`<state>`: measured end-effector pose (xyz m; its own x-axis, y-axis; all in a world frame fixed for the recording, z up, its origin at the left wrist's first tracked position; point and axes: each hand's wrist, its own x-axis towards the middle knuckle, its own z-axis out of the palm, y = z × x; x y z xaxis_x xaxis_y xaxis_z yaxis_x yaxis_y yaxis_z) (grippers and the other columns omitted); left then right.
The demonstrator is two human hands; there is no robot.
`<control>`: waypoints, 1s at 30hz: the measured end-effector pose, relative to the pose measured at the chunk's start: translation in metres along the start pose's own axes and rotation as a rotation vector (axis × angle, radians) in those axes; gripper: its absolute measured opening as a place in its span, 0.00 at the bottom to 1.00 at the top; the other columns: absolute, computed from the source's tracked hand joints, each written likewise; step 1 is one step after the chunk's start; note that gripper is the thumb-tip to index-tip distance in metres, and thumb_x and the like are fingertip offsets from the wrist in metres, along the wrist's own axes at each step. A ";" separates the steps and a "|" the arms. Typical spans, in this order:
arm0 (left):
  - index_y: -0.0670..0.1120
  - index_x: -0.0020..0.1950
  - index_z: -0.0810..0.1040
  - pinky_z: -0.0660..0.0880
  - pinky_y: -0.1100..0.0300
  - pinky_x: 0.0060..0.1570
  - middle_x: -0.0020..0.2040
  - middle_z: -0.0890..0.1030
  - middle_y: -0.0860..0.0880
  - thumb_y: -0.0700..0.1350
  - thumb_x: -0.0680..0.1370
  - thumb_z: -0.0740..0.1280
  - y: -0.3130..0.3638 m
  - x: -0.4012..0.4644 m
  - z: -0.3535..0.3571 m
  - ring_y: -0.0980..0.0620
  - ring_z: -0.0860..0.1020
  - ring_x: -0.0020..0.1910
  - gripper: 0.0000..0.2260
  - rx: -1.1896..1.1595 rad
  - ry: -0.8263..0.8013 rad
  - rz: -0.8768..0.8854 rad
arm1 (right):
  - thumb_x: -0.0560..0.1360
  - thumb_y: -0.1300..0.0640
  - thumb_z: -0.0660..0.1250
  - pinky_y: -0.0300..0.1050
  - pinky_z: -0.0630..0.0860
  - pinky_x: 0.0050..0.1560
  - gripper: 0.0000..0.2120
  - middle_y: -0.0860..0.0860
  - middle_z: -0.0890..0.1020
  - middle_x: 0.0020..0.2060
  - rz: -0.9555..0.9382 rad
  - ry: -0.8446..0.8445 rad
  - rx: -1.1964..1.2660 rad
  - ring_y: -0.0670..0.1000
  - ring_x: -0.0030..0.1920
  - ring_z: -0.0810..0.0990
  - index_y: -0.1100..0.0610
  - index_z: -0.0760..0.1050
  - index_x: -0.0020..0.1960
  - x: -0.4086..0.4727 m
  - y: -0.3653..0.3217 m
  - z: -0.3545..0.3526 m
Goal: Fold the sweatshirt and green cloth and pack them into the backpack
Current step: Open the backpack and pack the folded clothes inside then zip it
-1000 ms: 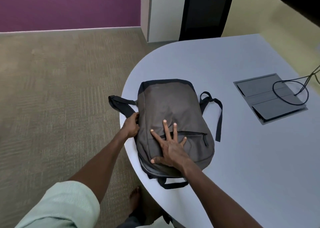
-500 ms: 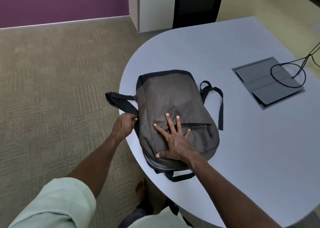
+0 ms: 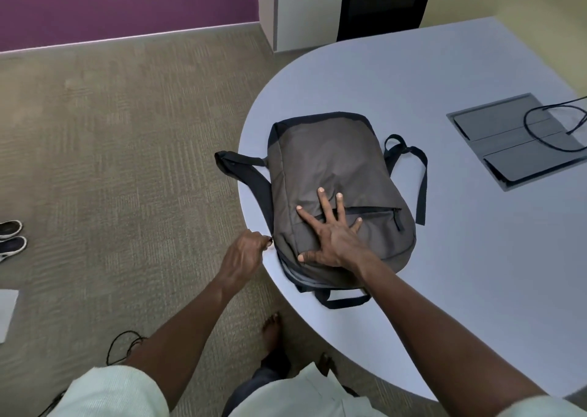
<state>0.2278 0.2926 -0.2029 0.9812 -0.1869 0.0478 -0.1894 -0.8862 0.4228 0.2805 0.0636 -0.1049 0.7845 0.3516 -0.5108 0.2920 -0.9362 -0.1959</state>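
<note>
table (image 3: 476, 289): pale grey, rounded | floor: beige carpet | hands: right flat on backpack (image 3: 333, 175), left pinching zipper pull

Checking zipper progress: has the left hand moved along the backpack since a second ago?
Yes. The left hand has slid along the backpack side toward its near end, nearer the carry loop.

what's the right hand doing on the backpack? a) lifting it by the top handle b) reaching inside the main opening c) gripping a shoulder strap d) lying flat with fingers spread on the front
d: the right hand lies flat with fingers spread on the front panel of the backpack, across the front pocket zipper, while the left hand pinches something small at the bag's near left edge.
</note>
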 end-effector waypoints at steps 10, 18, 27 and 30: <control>0.45 0.37 0.77 0.69 0.56 0.30 0.31 0.75 0.49 0.32 0.75 0.68 0.051 -0.062 0.014 0.53 0.67 0.34 0.11 0.024 -0.022 -0.039 | 0.67 0.33 0.73 0.84 0.48 0.64 0.53 0.45 0.22 0.73 -0.034 0.051 -0.028 0.65 0.75 0.27 0.34 0.40 0.78 -0.013 0.008 0.011; 0.43 0.39 0.80 0.73 0.49 0.34 0.34 0.78 0.47 0.37 0.80 0.64 0.105 -0.088 0.015 0.49 0.75 0.33 0.11 -0.288 0.088 -0.356 | 0.73 0.42 0.72 0.76 0.51 0.71 0.45 0.49 0.29 0.77 -0.032 0.109 0.063 0.65 0.78 0.37 0.40 0.47 0.79 -0.042 0.006 0.025; 0.43 0.56 0.85 0.70 0.72 0.46 0.51 0.85 0.48 0.42 0.79 0.69 0.125 -0.085 0.004 0.54 0.81 0.49 0.08 -0.587 0.285 -0.618 | 0.78 0.55 0.62 0.45 0.64 0.34 0.15 0.59 0.81 0.35 0.060 0.471 0.492 0.57 0.34 0.77 0.59 0.72 0.34 -0.097 -0.042 0.061; 0.45 0.54 0.85 0.74 0.70 0.47 0.49 0.85 0.50 0.42 0.78 0.71 0.127 -0.085 0.002 0.60 0.80 0.46 0.07 -0.593 0.280 -0.600 | 0.80 0.52 0.59 0.46 0.69 0.39 0.19 0.63 0.83 0.44 0.277 0.309 0.691 0.63 0.46 0.81 0.66 0.79 0.44 -0.087 -0.052 0.067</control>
<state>0.1201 0.1955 -0.1552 0.8967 0.4180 -0.1457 0.3337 -0.4219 0.8430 0.1603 0.0814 -0.1060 0.9242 -0.0048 -0.3820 -0.2605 -0.7392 -0.6210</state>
